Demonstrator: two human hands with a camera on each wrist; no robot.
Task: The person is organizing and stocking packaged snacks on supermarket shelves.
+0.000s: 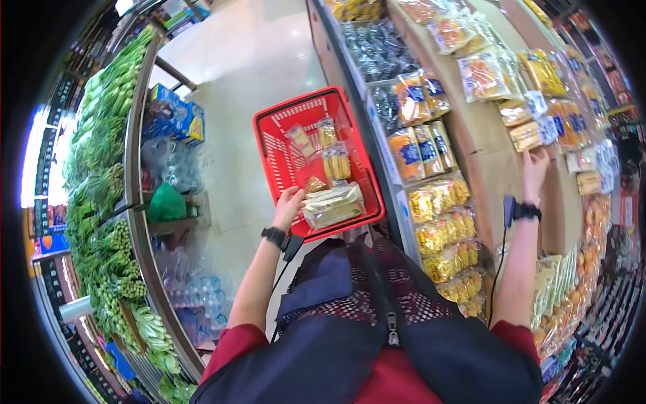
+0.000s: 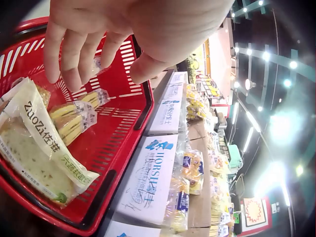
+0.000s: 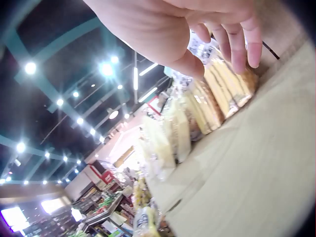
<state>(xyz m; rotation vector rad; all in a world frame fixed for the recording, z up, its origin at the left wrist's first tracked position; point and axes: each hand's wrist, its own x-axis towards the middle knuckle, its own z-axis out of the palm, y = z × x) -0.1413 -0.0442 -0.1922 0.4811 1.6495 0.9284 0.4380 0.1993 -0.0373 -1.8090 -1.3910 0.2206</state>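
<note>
My left hand (image 1: 289,207) hovers at the left side of a red shopping basket (image 2: 129,173), fingers loosely extended and holding nothing. Inside the basket lie a white bread pack (image 2: 47,148) marked ZuoZi, a wrapped layered sandwich (image 2: 74,118) and several smaller wrapped items. Over the bread display on the right, my right hand (image 1: 535,174) reaches to a wrapped sandwich pack (image 3: 228,81) with pale filling layers. In the right wrist view its thumb and fingers (image 3: 254,47) are spread around the pack's upper end, fingertips right at the wrapper.
More wrapped bread (image 1: 483,75) and bagged yellow buns (image 1: 441,198) fill the display, edged by white HORSH boxes (image 2: 148,173). Leafy greens (image 1: 111,182) line a stand on the left. Blue boxes (image 1: 171,118) and bottled water (image 1: 205,296) sit beneath it.
</note>
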